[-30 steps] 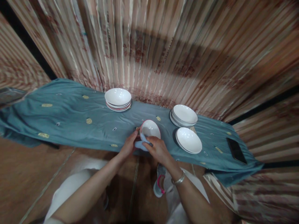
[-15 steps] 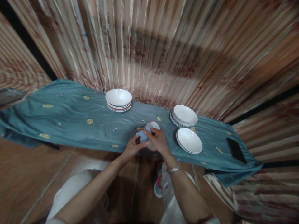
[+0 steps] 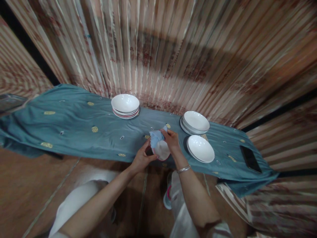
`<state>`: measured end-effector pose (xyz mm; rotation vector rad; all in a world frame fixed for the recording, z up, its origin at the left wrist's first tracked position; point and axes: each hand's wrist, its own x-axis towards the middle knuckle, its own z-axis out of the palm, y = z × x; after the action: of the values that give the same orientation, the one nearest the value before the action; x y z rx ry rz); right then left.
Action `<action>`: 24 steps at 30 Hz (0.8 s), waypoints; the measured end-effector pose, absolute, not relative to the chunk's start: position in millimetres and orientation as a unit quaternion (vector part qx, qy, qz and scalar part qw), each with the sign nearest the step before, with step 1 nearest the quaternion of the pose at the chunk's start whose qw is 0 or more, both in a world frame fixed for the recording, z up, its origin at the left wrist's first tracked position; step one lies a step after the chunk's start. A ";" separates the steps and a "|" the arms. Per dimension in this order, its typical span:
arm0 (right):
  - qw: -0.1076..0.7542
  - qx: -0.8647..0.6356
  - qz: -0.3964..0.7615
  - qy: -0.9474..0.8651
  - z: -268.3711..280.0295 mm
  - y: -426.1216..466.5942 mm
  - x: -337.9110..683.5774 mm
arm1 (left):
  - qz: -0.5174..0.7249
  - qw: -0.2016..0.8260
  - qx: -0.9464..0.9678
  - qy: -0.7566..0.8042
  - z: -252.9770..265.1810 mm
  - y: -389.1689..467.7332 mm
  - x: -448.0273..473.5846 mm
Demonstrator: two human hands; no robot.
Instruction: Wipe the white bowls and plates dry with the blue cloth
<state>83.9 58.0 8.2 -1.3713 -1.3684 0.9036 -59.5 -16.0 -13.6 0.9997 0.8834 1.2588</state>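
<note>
A white bowl with a reddish rim (image 3: 162,151) is held between my hands near the front edge of the table. My left hand (image 3: 143,155) grips the bowl's left side, thumb at the near rim. In my right hand (image 3: 172,141) is a light blue cloth (image 3: 156,137), pinched by the fingers and lying over the bowl's far left rim. Part of the bowl is hidden by the cloth and by my right hand. The bowl looks tilted toward me.
A stack of white bowls (image 3: 125,103) stands at the back left. On the right are a taller bowl stack (image 3: 196,121) and a lower one (image 3: 200,149) in front. A black phone (image 3: 250,159) lies on the green tablecloth (image 3: 76,132). A pleated curtain (image 3: 158,59) hangs behind.
My right hand has moved the cloth up to the far left rim, uncovering more of the bowl's inside. My left hand still grips the bowl. The stacks stand unchanged.
</note>
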 end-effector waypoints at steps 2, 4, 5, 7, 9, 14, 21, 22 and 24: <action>0.517 -0.545 0.418 -0.512 6.8 57.7 83.2 | 0.548 0.604 0.443 0.374 -13.8 -15.5 -60.2; 0.549 -0.521 0.445 -0.479 7.2 55.7 83.5 | 0.543 0.603 0.449 0.374 -14.6 -15.1 -60.7; 0.558 -0.515 0.446 -0.474 7.9 54.4 84.2 | 0.540 0.604 0.450 0.376 -15.3 -14.9 -61.0; 0.562 -0.520 0.425 -0.483 10.2 50.9 86.2 | 0.533 0.608 0.445 0.385 -17.2 -14.3 -61.1; 0.535 -0.545 0.372 -0.528 13.2 45.4 87.1 | 0.534 0.609 0.432 0.396 -19.7 -13.6 -61.2; 0.406 -0.562 0.162 -0.702 18.9 23.7 77.2 | 0.543 0.606 0.414 0.407 -22.9 -11.4 -61.8; 0.251 -0.509 0.020 -0.823 22.7 25.4 74.5 | 0.541 0.605 0.420 0.406 -22.3 -11.8 -62.6; 0.253 -0.518 0.017 -0.817 22.6 29.9 76.8 | 0.543 0.607 0.418 0.402 -22.2 -12.1 -62.8; 0.265 -0.541 0.018 -0.798 20.7 40.1 82.1 | 0.546 0.609 0.428 0.386 -21.7 -12.8 -63.6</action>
<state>82.1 40.1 20.7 -1.4618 -2.1571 0.0489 -63.6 -12.8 -21.7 0.9879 0.8921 1.2602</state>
